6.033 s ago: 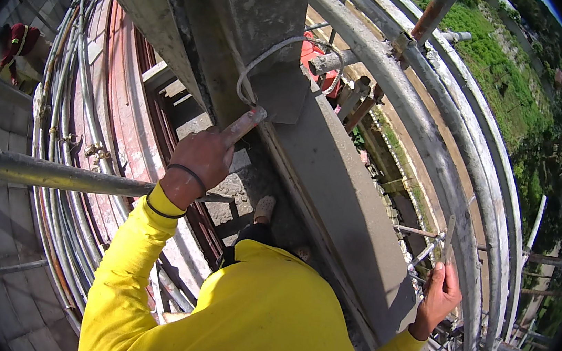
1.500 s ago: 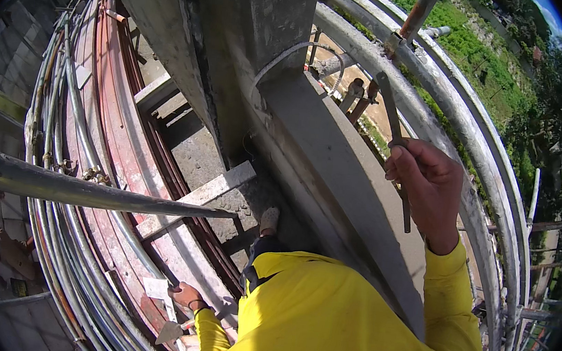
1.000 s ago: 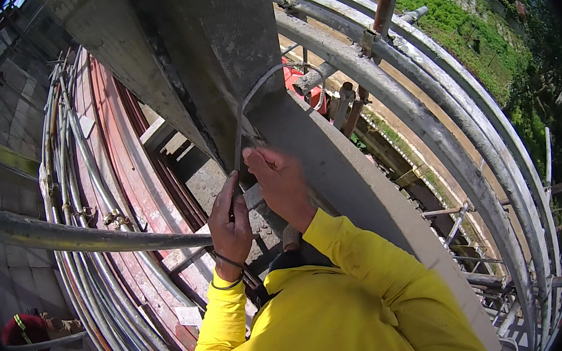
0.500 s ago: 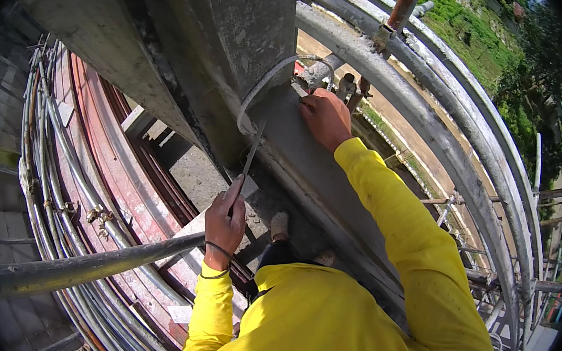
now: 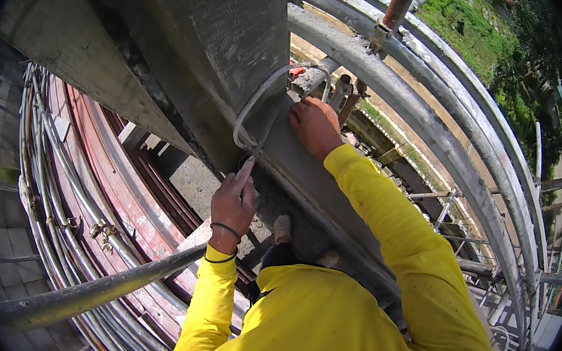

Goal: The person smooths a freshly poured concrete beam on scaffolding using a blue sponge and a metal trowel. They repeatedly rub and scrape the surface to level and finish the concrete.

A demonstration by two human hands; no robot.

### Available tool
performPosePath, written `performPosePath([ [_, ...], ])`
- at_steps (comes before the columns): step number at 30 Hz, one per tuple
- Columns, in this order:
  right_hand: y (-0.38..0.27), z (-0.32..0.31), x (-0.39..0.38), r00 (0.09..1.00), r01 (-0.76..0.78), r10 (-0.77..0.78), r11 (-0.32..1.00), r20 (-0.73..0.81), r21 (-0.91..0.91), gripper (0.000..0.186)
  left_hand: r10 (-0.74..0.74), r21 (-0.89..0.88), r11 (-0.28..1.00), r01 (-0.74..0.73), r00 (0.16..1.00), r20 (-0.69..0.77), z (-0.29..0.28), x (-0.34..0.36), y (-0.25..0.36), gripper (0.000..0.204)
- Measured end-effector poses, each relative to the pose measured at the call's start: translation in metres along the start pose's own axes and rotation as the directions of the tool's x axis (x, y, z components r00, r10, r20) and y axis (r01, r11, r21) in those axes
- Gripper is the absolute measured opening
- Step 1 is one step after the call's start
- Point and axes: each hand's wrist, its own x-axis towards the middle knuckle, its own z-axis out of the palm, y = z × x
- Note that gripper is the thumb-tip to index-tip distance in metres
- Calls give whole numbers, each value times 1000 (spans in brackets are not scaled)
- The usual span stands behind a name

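My left hand (image 5: 232,205) is closed on a thin, narrow grey blade-like tool (image 5: 265,131), its index finger stretched along it. The tool points up and away, lying close to the edge of the grey concrete ledge (image 5: 334,192). My right hand (image 5: 317,130) rests at the ledge's far end, with fingers curled; whatever they hold, if anything, is hidden. Between and beyond my hands, a pale hose or cable loop (image 5: 250,109) curves around the foot of the concrete column (image 5: 236,25).
Curved-looking scaffold pipes (image 5: 433,116) run along the right. A thick metal pipe (image 5: 94,293) crosses at lower left, above bundled thin pipes (image 5: 73,235) and reddish steel beams (image 5: 132,207). My shoes stand below on a grey platform. Grass and ground lie far down at upper right.
My left hand has moved up and away with the tool, its index finger now straighter. My right hand has shifted slightly left and down; the pale flat piece at its fingertips no longer shows.
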Motion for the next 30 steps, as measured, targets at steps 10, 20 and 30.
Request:
performPosePath([
  [10,43,-84,-61,950,-247,279,946,-140,209,18,-10,339,940,-50,985,174,27,49,5,53],
  [20,164,-211,-258,699,-658,655,746,-285,102,21,79,263,954,-146,965,251,16,58,-4,49],
  [30,194,-273,-374,588,-792,748,610,-306,-31,32,86,217,965,-147,959,270,8,63,6,49],
])
